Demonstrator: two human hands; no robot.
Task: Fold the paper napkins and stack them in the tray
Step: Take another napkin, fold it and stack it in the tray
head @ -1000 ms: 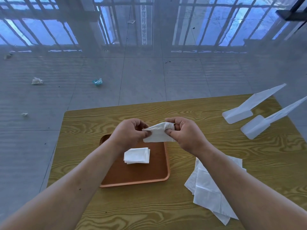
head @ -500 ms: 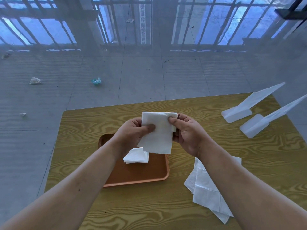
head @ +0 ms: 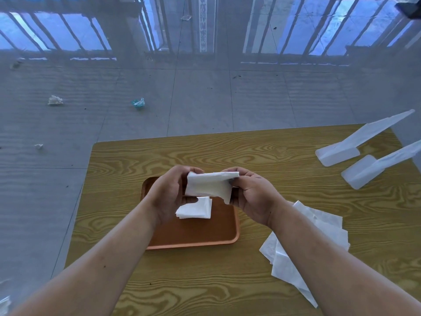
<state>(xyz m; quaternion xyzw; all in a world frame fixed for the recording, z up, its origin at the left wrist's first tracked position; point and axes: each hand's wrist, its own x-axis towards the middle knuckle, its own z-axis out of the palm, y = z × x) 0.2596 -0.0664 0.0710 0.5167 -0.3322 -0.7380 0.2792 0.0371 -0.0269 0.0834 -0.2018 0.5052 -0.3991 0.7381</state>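
Observation:
I hold a white paper napkin (head: pixel 208 184) in the air above the far end of the brown tray (head: pixel 223 238). My left hand (head: pixel 167 195) pinches its left edge and my right hand (head: pixel 252 197) pinches its right edge; the napkin is partly folded, its lower half hanging. One folded napkin (head: pixel 196 209) lies flat in the tray, partly hidden by my left hand. A loose pile of unfolded napkins (head: pixel 319 231) rests on the wooden table (head: pixel 273 156) to the right of the tray, partly covered by my right forearm.
Two white plastic stands (head: pixel 337 152) (head: pixel 362 173) sit at the table's far right corner. Crumpled scraps (head: pixel 55 100) (head: pixel 138 103) lie on the grey tiled floor beyond the table. The table's left edge runs close to the tray.
The napkin was bunched between my hands, then held open and upright half a second ago. Now its top has been brought over, so it is shorter and wider. The view has tilted slightly.

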